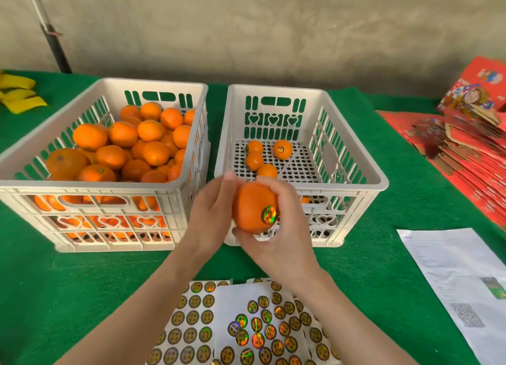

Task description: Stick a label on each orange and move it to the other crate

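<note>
While both hands hold it just before the near wall of the right-hand crate, white slotted plastic, we note the orange stands with its long axis near upright, its round holographic label facing us. The left hand lays straight, closed-up fingers flat on the smooth rind; the right hand curls fingers and thumb round it. Inside that crate four oranges lie on a perforated floor; left of it, the full crate is heaped.
</note>
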{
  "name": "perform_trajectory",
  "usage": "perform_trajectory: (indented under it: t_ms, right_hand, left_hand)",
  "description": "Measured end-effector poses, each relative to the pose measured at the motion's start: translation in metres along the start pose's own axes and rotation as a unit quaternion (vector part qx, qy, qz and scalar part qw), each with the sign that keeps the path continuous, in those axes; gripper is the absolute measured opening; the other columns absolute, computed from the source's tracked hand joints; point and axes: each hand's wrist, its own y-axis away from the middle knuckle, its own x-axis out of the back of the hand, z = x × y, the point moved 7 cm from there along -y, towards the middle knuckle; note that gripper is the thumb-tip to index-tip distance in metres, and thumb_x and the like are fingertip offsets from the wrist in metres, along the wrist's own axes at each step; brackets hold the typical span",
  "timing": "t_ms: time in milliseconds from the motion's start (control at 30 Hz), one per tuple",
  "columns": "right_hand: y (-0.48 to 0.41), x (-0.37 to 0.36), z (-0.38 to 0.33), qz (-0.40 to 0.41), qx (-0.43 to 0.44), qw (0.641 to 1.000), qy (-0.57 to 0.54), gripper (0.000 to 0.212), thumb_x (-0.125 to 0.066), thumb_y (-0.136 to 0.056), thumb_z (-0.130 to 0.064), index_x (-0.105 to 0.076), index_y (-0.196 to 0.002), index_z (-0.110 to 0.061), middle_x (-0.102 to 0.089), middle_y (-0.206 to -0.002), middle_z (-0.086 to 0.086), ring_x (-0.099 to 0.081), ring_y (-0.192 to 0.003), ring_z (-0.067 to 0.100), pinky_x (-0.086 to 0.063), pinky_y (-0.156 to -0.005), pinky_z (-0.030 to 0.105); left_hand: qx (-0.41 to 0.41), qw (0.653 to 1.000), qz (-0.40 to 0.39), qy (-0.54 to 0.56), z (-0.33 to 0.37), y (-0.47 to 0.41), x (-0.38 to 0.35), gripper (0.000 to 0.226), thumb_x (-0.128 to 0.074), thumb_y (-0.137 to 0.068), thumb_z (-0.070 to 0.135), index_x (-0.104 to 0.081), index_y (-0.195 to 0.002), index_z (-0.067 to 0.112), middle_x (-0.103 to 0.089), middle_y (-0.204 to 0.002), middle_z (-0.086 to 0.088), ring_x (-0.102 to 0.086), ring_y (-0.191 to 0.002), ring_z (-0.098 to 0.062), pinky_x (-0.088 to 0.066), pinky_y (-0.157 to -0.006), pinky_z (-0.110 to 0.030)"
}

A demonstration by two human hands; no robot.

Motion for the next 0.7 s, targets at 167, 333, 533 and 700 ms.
perform_trajectory:
  t_ms: [167, 333, 533, 700]
  right_hand:
    - [-0.080, 0.030, 0.016, 0.020, -0.063, 0.997, 0.034, 0.077, -0.083, -0.066, -0.023, -0.030, -0.119, -0.040, -0.036, -0.115, -0.020, -0.045, -0.101, -0.003, -0.040, -0.070, 0.005]
    - [-0.167, 0.035, 0.105, -0.149, -0.185, 0.927, 0.291, 0.066, -0.076, -0.069, -0.008, -0.039, -0.123, -0.017, -0.038, -0.124, 0.010, -0.049, -0.107, 0.026, -0.043, -0.078, 0.028]
    - [-0.163, 0.023, 0.222, -0.365, -0.238, 0.737, 0.517, 0.037, -0.049, -0.091, -0.009, -0.051, -0.128, -0.008, -0.054, -0.130, 0.012, -0.055, -0.111, 0.029, -0.047, -0.085, 0.036]
    - [-0.161, 0.022, 0.252, -0.360, -0.278, 0.704, 0.546, 0.047, -0.046, -0.096, -0.031, -0.040, -0.139, -0.012, -0.049, -0.134, 0.011, -0.049, -0.118, 0.029, -0.041, -0.088, 0.034]
  left_hand:
    - [-0.104, 0.950, 0.049, -0.292, 0.016, -0.071, -0.002, 0.021, -0.043, -0.096, 0.010, -0.062, -0.105, 0.008, -0.059, -0.099, -0.003, -0.051, -0.090, -0.014, -0.037, -0.072, -0.020]
    - [-0.093, 0.897, -0.002, -0.433, -0.011, -0.101, -0.023, 0.022, -0.044, -0.091, 0.005, -0.061, -0.078, 0.000, -0.057, -0.071, -0.009, -0.055, -0.072, -0.029, -0.042, -0.062, -0.038]
    - [-0.115, 0.906, -0.003, -0.409, -0.021, -0.103, -0.022, 0.028, -0.040, -0.088, 0.000, -0.066, -0.076, 0.003, -0.068, -0.084, -0.011, -0.061, -0.083, -0.027, -0.051, -0.075, -0.042]
    - [-0.122, 0.921, 0.023, -0.368, -0.021, -0.104, -0.018, 0.028, -0.044, -0.089, -0.001, -0.070, -0.096, 0.007, -0.069, -0.099, -0.006, -0.058, -0.095, -0.019, -0.044, -0.085, -0.026]
